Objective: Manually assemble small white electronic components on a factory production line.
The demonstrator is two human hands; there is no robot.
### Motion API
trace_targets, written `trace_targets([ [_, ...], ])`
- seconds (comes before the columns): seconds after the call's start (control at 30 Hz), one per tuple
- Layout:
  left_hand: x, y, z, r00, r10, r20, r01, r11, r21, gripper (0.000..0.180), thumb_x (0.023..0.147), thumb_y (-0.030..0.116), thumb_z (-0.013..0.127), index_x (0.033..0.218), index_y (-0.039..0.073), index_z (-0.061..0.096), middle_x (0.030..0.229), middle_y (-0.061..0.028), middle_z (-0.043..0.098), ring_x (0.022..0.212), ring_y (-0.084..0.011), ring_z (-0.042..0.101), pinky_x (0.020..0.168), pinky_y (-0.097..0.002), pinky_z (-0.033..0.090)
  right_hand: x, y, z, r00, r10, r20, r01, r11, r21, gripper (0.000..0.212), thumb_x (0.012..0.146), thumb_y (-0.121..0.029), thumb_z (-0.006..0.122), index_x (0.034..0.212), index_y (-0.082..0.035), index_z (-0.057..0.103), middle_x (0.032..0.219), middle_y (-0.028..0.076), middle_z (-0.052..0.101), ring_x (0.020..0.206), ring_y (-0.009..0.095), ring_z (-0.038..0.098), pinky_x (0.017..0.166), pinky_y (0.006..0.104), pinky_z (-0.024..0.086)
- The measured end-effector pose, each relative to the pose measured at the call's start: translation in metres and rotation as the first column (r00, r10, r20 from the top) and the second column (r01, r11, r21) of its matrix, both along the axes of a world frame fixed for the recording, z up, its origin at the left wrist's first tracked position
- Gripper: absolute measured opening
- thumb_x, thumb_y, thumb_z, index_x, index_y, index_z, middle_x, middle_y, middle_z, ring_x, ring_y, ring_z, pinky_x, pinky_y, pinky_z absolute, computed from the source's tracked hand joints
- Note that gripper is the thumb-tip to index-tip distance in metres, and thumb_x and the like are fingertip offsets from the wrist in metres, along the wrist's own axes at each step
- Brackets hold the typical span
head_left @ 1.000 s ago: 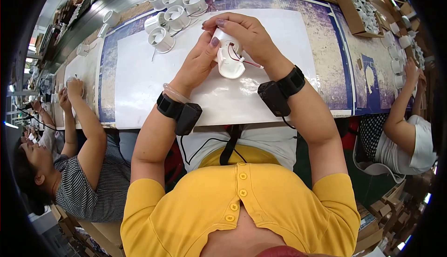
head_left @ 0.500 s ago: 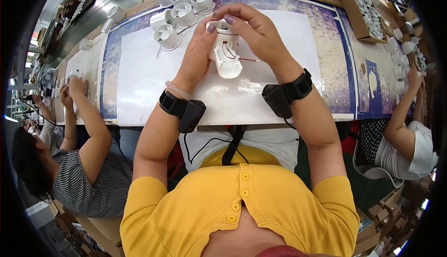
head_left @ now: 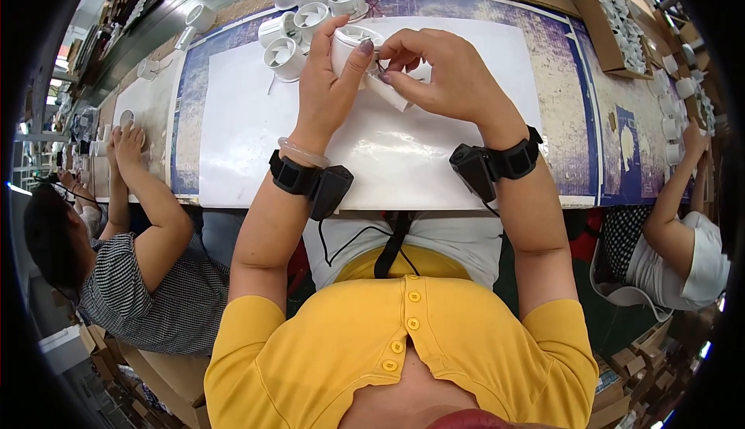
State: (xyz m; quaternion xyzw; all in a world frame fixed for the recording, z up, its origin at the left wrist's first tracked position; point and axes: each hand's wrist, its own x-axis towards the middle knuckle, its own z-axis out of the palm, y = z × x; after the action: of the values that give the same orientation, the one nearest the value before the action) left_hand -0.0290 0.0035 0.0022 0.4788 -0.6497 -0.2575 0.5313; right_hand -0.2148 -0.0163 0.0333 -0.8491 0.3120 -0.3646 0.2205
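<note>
My left hand (head_left: 330, 83) grips a white plastic fan housing (head_left: 340, 55), with its thumb across the front and its fingers along the left side. The round head of the housing points up and away from me, while its open handle part slants down to the right under my right hand (head_left: 446, 79). Thumb and fingertips of that right hand are pinched together at the housing's right side, on thin dark wires (head_left: 379, 66). The inside of the housing is mostly hidden by my hands.
Several white round fan units (head_left: 312, 17) with trailing wires stand at the far left of the white sheet (head_left: 256, 145). An open cardboard box (head_left: 613, 29) of small white parts stands at the far right. One co-worker (head_left: 147, 274) sits to my left, another (head_left: 667, 235) to my right.
Both hands were cupped round the upright housing. Now the left alone grips it, tilted, and the right has shifted to its side and pinches the wires.
</note>
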Motion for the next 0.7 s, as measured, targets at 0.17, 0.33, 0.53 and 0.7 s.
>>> trace_targets([
  [0.17, 0.0010, -0.0005, -0.0014, 0.998, 0.040, 0.041, -0.038, 0.998, -0.051, 0.051, 0.091, 0.038, 0.060, 0.127, 0.006, 0.045, 0.104, -0.0123, 0.062, 0.089, -0.0179, 0.062, 0.077, -0.0292, 0.049, 0.0007, -0.0016, -0.0033, 0.997, -0.063, -0.035, 0.060, 0.995, -0.083, 0.013, 0.075, -0.015, 0.068, 0.086, -0.008, 0.066, 0.082, 0.002, 0.065, 0.074, 0.018, 0.060, 0.069, 0.0304, 0.048],
  [0.33, 0.0000, 0.0008, 0.0006, 0.997, 0.054, 0.060, -0.055, 0.998, 0.021, 0.050, 0.092, 0.038, 0.059, 0.128, 0.006, 0.046, 0.113, -0.0112, 0.057, 0.100, -0.0184, 0.056, 0.085, -0.0283, 0.044, -0.0012, -0.0044, -0.0076, 0.991, -0.069, -0.112, 0.057, 0.993, -0.105, 0.008, 0.074, -0.015, 0.066, 0.079, -0.008, 0.067, 0.080, 0.003, 0.065, 0.072, 0.019, 0.058, 0.067, 0.0318, 0.048],
  [0.53, 0.0008, -0.0015, -0.0062, 0.986, 0.107, 0.130, -0.099, 0.993, -0.071, 0.056, 0.087, 0.042, 0.064, 0.125, 0.004, 0.048, 0.107, -0.0155, 0.060, 0.096, -0.0256, 0.060, 0.080, -0.0324, 0.048, 0.0032, -0.0017, -0.0032, 0.990, -0.119, -0.079, 0.125, 0.990, 0.071, 0.014, 0.075, -0.020, 0.064, 0.075, -0.007, 0.067, 0.073, 0.005, 0.064, 0.071, 0.022, 0.058, 0.066, 0.0325, 0.048],
  [0.7, -0.0038, 0.0007, -0.0050, 0.934, 0.197, 0.298, -0.140, 0.969, -0.202, 0.056, 0.085, 0.040, 0.066, 0.125, 0.004, 0.049, 0.108, -0.0153, 0.060, 0.098, -0.0290, 0.059, 0.081, -0.0344, 0.048, 0.0082, 0.0006, -0.0012, 0.967, -0.187, -0.175, 0.206, 0.974, 0.097, 0.020, 0.074, -0.025, 0.063, 0.076, -0.005, 0.068, 0.067, 0.007, 0.064, 0.067, 0.024, 0.060, 0.063, 0.0331, 0.048],
])
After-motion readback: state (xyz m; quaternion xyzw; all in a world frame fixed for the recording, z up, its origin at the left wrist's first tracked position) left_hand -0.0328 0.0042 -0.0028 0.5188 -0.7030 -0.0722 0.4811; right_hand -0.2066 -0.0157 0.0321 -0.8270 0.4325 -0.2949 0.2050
